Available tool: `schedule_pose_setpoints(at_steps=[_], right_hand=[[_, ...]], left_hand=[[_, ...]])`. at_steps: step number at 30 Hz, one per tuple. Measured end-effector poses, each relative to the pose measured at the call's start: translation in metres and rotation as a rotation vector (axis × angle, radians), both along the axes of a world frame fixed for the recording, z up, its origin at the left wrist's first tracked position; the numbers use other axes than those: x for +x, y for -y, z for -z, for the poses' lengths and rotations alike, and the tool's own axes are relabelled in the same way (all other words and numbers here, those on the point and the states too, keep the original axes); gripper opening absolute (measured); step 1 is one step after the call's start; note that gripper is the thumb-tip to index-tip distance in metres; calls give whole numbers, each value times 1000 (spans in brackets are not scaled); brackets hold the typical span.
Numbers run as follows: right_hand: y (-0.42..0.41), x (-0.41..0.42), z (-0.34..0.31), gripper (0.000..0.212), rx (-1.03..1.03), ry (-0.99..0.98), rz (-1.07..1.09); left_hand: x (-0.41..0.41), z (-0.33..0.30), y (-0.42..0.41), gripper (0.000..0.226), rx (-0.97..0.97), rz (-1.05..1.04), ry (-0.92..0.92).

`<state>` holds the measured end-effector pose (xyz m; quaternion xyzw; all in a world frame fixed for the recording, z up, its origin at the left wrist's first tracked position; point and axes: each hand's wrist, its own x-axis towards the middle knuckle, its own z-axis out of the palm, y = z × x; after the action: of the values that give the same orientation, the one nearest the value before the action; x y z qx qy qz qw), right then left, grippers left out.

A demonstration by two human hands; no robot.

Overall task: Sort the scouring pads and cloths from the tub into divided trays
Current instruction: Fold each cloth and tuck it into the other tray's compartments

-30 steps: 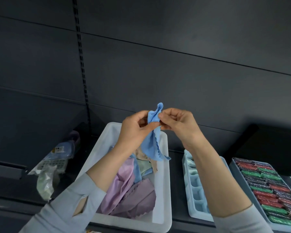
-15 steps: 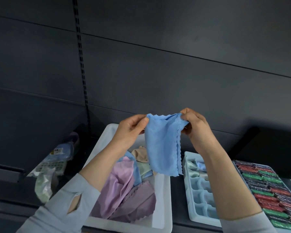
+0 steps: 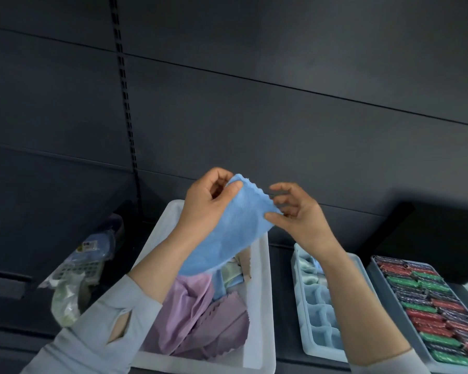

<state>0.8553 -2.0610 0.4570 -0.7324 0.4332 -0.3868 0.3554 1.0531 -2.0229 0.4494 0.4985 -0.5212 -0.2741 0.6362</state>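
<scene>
I hold a light blue cloth (image 3: 227, 230) with a zigzag edge above the white tub (image 3: 264, 298). My left hand (image 3: 206, 203) pinches its upper corner between thumb and fingers. My right hand (image 3: 295, 211) pinches the cloth's right edge with thumb and forefinger, the other fingers spread. The cloth droops toward the tub, which holds purple cloths (image 3: 200, 319) and pale green, beige and blue ones. To the right lies a pale blue divided tray (image 3: 316, 319) with a few cloths in its far cells.
A grey tray (image 3: 389, 300) at far right is packed with red, green and dark wrapped scouring pads (image 3: 430, 306). Plastic-bagged items (image 3: 79, 268) lie left of the tub. A dark shelf back panel rises behind everything.
The cloth went from bunched between both hands to spread flat, and is now tilted and drooping, with my right hand lower on its side edge.
</scene>
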Motion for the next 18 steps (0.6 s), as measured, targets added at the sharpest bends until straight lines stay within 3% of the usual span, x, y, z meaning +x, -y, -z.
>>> schedule_pose_setpoints(at_steps=[8, 12, 18], right_hand=[[-2, 9, -2, 34, -45, 39, -18], [-3, 3, -9, 5, 33, 42, -39], [-10, -1, -29, 8, 92, 190, -65]], left_hand=[[6, -2, -4, 8, -27, -71, 91], [15, 2, -7, 10, -33, -48, 96], [28, 0, -15, 11, -4, 153, 84]])
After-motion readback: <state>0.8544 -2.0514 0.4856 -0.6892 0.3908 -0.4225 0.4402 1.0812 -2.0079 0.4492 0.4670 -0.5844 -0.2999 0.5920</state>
